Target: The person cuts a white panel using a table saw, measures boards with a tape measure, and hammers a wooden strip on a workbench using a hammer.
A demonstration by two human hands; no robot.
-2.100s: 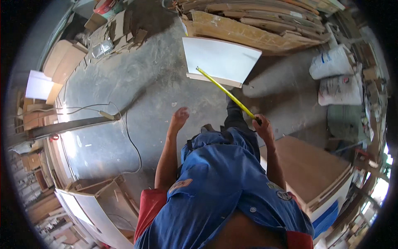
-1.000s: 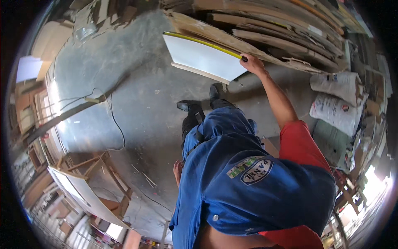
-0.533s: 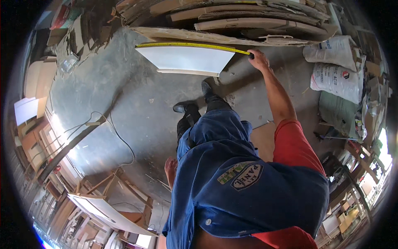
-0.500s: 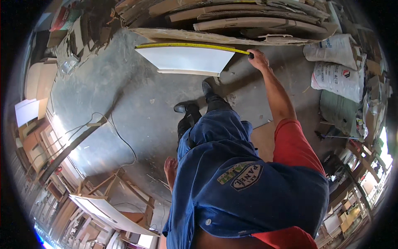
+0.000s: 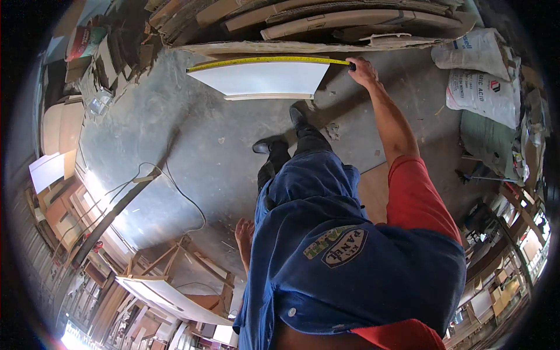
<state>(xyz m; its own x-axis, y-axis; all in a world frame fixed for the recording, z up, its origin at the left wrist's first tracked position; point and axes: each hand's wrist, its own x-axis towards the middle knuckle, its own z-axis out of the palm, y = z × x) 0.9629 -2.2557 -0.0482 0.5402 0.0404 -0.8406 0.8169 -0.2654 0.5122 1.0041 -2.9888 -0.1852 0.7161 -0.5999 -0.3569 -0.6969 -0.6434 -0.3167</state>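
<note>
Out ahead, my right hand (image 5: 364, 72) is closed around the small dark case of a tape measure (image 5: 268, 59). The yellow blade runs out to the left along the far edge of a white panel (image 5: 262, 80), reaching its far left corner. At the right, the blade carries on past the panel's corner to my hand. The panel is just beyond my boots, with a pale strip along its near edge. Down by my left side hangs my left hand (image 5: 244, 233), its fingers apart and touching nothing; part of it is hidden by my blue apron.
Stacked cardboard sheets (image 5: 361, 26) lie beyond the panel. White sacks (image 5: 484, 96) are piled at the right. A cable (image 5: 185, 195) loops over the floor at the left, near a wooden frame (image 5: 204, 265) and a white board (image 5: 169, 300). A brown sheet (image 5: 374, 189) lies right of my legs.
The view has shifted slightly, so the floor and sacks appear moved a little to the right. My left hand's fingers look more spread. My right hand keeps the tape measure along the panel.
</note>
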